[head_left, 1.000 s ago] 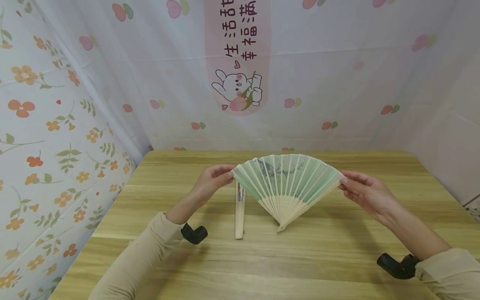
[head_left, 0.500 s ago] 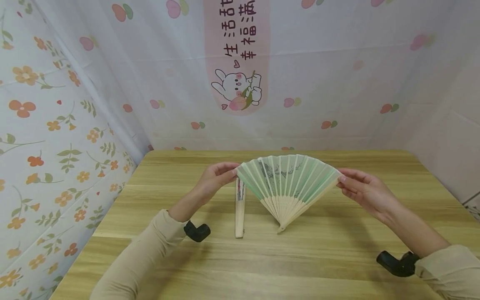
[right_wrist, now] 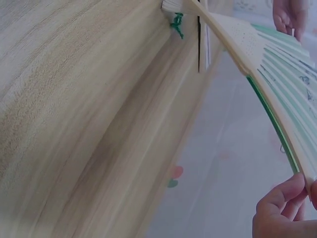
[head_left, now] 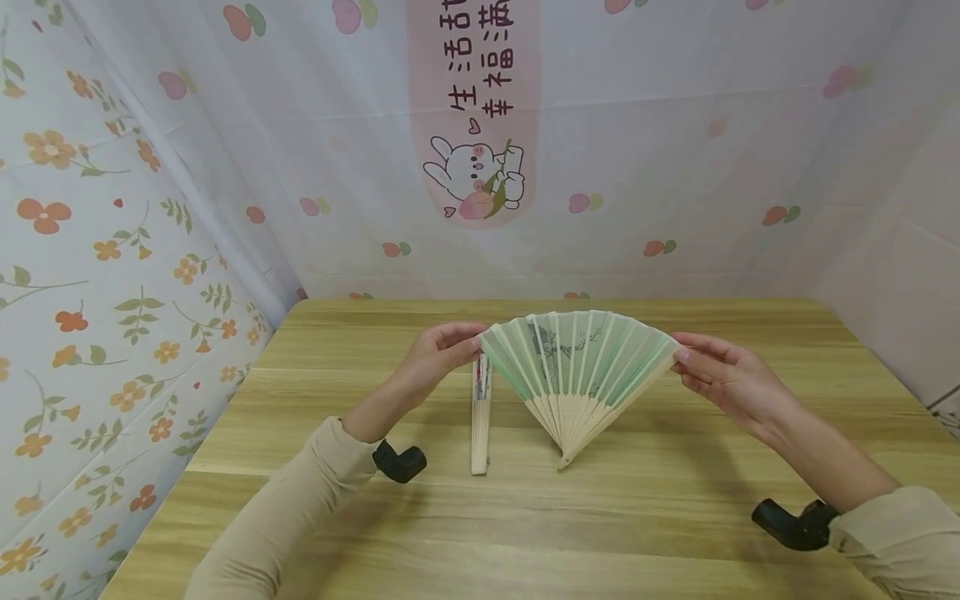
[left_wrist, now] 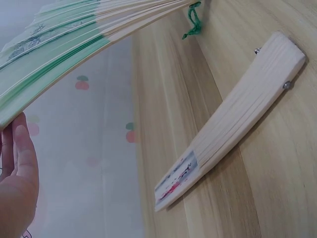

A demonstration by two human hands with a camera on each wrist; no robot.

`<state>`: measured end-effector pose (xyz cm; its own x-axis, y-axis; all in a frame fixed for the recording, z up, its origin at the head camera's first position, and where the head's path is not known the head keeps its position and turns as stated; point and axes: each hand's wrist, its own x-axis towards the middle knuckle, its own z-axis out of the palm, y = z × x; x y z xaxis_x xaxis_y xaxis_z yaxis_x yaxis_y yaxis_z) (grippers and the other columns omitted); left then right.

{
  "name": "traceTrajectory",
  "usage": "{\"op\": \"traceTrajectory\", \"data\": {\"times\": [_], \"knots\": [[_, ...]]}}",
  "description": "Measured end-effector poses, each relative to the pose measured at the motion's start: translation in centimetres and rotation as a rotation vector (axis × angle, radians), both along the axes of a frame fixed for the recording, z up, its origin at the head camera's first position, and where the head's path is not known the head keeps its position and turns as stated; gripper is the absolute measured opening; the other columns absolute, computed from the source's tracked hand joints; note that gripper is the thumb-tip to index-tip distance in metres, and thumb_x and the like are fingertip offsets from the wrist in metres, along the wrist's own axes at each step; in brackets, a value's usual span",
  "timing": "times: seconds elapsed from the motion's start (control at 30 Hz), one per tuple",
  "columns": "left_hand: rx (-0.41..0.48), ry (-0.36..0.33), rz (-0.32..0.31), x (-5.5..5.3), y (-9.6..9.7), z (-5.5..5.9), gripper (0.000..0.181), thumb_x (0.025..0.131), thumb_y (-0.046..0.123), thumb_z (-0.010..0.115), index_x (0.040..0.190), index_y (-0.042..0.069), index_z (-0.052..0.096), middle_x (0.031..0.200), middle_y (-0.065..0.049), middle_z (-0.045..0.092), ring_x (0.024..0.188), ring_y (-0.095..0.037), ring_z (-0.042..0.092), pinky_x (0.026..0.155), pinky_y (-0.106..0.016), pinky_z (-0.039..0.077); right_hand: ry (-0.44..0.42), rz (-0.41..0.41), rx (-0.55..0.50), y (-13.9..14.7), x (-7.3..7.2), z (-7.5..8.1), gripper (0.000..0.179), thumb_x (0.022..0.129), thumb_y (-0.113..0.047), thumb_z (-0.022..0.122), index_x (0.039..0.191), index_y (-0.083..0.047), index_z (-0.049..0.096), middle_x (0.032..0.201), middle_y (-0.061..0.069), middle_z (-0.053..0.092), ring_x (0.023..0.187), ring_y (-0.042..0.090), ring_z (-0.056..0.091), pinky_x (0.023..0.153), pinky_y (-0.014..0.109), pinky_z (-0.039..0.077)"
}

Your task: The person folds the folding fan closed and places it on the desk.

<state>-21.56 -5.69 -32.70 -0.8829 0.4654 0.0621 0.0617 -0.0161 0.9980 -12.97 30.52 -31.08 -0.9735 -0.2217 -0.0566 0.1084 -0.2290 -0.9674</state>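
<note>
A green folding fan (head_left: 577,358) with pale ribs and a dark branch print stands spread between my hands, its pivot end pointing down toward me. My left hand (head_left: 435,362) pinches the upper left corner between thumb and fingers. At the opposite corner, my right hand (head_left: 731,379) pinches the outer rib. A green cord (left_wrist: 194,21) hangs at the pivot in the left wrist view. Beneath and beside my left hand lies a second, folded fan (head_left: 481,425), pale with a red and grey print, its top end partly hidden by that hand.
The wooden table (head_left: 337,517) reaches back to a printed curtain (head_left: 637,167). A flowered curtain (head_left: 112,333) runs along the left side. Black wrist mounts (head_left: 401,462) sit under both forearms, close above the tabletop.
My left hand has moved slightly right, bringing the left edge of the green fan inward, so its spread is a little narrower. The right hand has shifted slightly left. The folded fan stays put.
</note>
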Motion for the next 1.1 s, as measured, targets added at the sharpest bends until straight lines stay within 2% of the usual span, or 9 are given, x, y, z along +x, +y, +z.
{"op": "traceTrajectory", "data": {"times": [0.2,0.47,1.1], "knots": [[0.023,-0.001,0.003,0.1,0.2,0.1,0.031,0.089,0.006,0.052,0.118,-0.005,0.051,0.117,-0.017,0.054,0.100,-0.020,0.056,0.092,-0.037,0.041,0.010,0.007,0.007,-0.3,-0.1,0.1,0.027,0.091,-0.009,0.048,0.118,-0.014,0.048,0.097,0.001,0.056,0.088,0.012,0.056,0.075,0.021,0.048],[0.011,-0.002,0.006,0.3,0.3,0.3,0.031,0.089,0.006,0.052,0.118,-0.005,0.052,0.116,-0.016,0.054,0.101,-0.019,0.055,0.088,-0.029,0.044,-0.022,0.001,-0.019,-0.6,-0.2,0.4,0.023,0.090,-0.009,0.050,0.109,-0.017,0.060,0.094,0.002,0.057,0.085,0.012,0.057,0.074,0.021,0.049],[0.050,0.004,-0.013,0.5,0.8,0.7,0.030,0.090,0.007,0.052,0.116,-0.007,0.052,0.114,-0.016,0.055,0.101,-0.020,0.056,0.088,-0.030,0.044,-0.014,-0.003,-0.013,-1.1,-0.3,0.7,0.014,0.091,-0.007,0.049,0.100,-0.009,0.060,0.095,0.001,0.059,0.086,0.012,0.057,0.075,0.022,0.049]]}}
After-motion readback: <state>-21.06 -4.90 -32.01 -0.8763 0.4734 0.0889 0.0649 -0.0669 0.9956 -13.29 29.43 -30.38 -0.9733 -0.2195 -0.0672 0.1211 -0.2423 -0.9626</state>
